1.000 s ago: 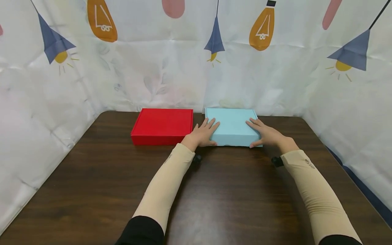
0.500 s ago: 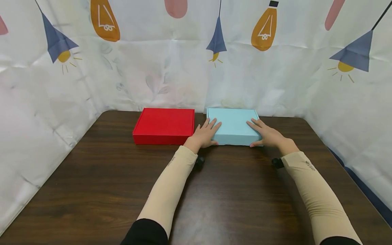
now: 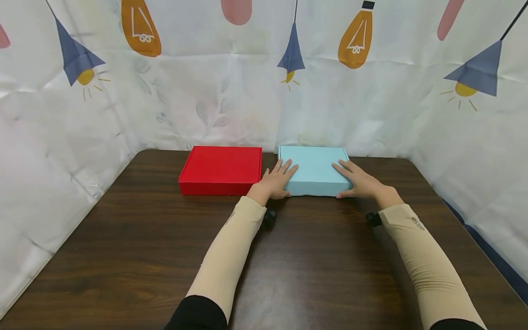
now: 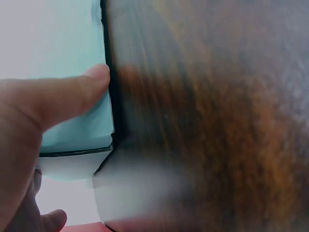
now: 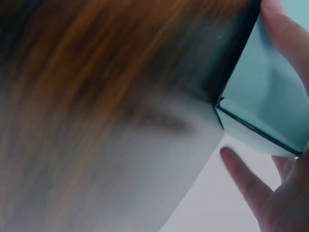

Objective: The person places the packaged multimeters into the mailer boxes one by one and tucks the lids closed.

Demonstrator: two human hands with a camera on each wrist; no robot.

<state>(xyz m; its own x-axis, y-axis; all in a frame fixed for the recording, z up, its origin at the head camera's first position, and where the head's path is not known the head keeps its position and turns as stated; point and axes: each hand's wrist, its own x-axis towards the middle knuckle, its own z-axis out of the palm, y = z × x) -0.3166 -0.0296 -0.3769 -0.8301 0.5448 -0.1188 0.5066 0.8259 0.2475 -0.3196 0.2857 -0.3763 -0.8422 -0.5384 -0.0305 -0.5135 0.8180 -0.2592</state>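
Observation:
A closed light-blue cardboard box (image 3: 315, 167) lies flat at the far side of the dark wooden table. At its left end my left hand (image 3: 272, 182) rests with spread, mostly straight fingers; its thumb (image 4: 79, 93) touches the front face in the left wrist view. My right hand (image 3: 362, 182) sits at the right end in the same way, fingertips on the lid and thumb (image 5: 285, 31) against the front. Undersides of the fingers are partly hidden. To the left stands a closed red box (image 3: 222, 167), close beside my left hand.
The brown wood-grain table (image 3: 173, 256) reaches back to a pale curtain (image 3: 185, 101) printed with lamps and bulbs. The curtain encloses the table at the back and both sides. Small dark wrist cameras hang under both wrists.
The view has shifted slightly since a second ago. Both hands stay on the light-blue box, and neither box has visibly moved on the table.

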